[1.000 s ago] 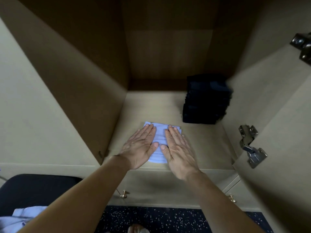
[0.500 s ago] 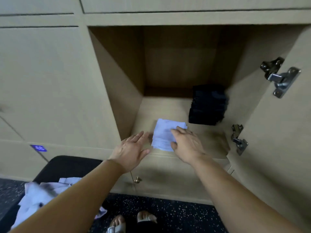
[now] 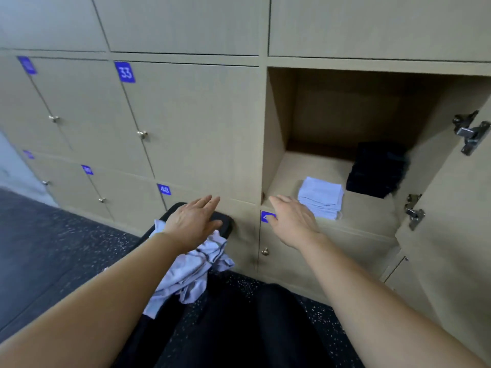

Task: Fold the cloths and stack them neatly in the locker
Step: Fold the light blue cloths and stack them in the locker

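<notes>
Both hands have pulled back out of the open locker (image 3: 277,123) since a second ago, when they lay flat on the folded cloths (image 3: 320,196), and my view has swung left along the bank of doors. My left hand (image 3: 194,224) hangs palm down with its fingers straight and slightly apart, holding nothing, above the black padded seat (image 3: 226,223) and the crumpled pale cloths (image 3: 190,272) heaped on it. My right hand (image 3: 292,221) is likewise flat and empty, in front of the locker's lower front edge, and it covers part of a blue number plate (image 3: 265,215).

The folded cloths, pale blue-white and squared into a low stack, sit on the locker floor near its front edge. Well behind them to the right, a taller stack of dark cloths (image 3: 377,173) stands close against the right wall. The locker is beige wood-grain laminate with a darker back panel. Its door (image 3: 451,221) stands swung open on the right and carries two metal hinges, one upper (image 3: 469,132) and one lower (image 3: 413,211).

Shut doors to the left bear blue plates reading 33 (image 3: 125,72) and 48 (image 3: 164,189), with small round brass knobs (image 3: 142,134). The floor (image 3: 53,248) is dark and flecked with white.
</notes>
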Available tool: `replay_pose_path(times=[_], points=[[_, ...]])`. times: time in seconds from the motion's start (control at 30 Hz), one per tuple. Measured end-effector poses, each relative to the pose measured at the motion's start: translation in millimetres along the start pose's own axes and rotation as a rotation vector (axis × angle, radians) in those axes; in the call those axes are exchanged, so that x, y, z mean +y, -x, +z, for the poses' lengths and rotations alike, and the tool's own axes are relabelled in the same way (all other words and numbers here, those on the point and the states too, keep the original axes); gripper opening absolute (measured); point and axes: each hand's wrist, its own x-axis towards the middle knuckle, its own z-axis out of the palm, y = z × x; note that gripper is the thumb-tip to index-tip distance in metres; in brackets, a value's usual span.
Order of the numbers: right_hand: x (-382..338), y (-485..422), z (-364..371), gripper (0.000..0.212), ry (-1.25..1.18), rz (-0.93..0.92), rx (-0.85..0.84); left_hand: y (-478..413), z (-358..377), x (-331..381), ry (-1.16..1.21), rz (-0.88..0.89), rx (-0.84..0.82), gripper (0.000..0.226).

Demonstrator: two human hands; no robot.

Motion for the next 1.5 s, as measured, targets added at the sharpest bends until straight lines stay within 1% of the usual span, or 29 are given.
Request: replay_pose_path(times=[0.17,0.3,0.43,0.57,0.73,0.77,0.87,0.9,1.0,1.17,1.23,1.33,1.4,1.43,1.5], points=[[-59.7,9.7,17.6,0.042,-0.018,-0.108,-0.048,59.6,1.1,-54.9,0.031,-0.143,-0.002,0.062],[-96.1,11.9,39.0,0.040,-0.023,-0.184,-0.080,94.5,11.9,-93.1,0.044,-0.246,-0.007,0.061],[-118.0,10.7,63.6,0.032,-0.036,-0.231,-0.113,115.2,28.6,-118.9,0.075,-0.317,-0.042,0.056],[-134.5,4.1,91.4,0.032,-0.049,-0.268,-0.161,122.8,58.6,-147.9,0.096,-0.372,-0.102,0.063],[-148.8,-12.5,132.0,0.016,-0.056,-0.294,-0.202,119.5,90.7,-175.2,0.085,-0.390,-0.149,0.060],[-151.6,-16.0,139.0,0.016,-0.061,-0.303,-0.205,117.6,95.7,-181.0,0.084,-0.396,-0.159,0.059],[-161.8,-22.8,156.3,0.035,-0.110,-0.328,-0.239,110.7,108.2,-195.3,0.085,-0.406,-0.181,0.058],[-165.5,-24.8,161.1,0.038,-0.119,-0.348,-0.249,107.6,111.5,-199.2,0.088,-0.407,-0.185,0.058],[-176.3,-29.8,178.0,0.031,-0.157,-0.407,-0.255,100.6,121.6,-210.1,0.101,-0.426,-0.200,0.058],[-194.8,-38.4,195.3,0.035,-0.230,-0.387,-0.276,97.4,135.9,-221.3,0.126,-0.440,-0.199,0.056],[-202.0,-40.8,194.9,0.030,-0.197,-0.392,-0.314,97.5,138.3,-221.0,0.130,-0.435,-0.173,0.053],[-208.5,-42.6,194.2,0.017,-0.194,-0.383,-0.351,98.6,137.5,-219.8,0.128,-0.436,-0.154,0.053],[-210.5,-42.2,191.6,0.007,-0.274,-0.341,-0.331,100.4,133.5,-218.1,0.135,-0.447,-0.152,0.053],[-211.6,-42.2,187.6,0.006,-0.346,-0.291,-0.315,101.6,128.9,-217.0,0.147,-0.458,-0.140,0.054],[-212.5,-43.6,181.3,0.013,-0.562,-0.136,-0.293,102.4,120.5,-213.9,0.189,-0.479,-0.098,0.054]])
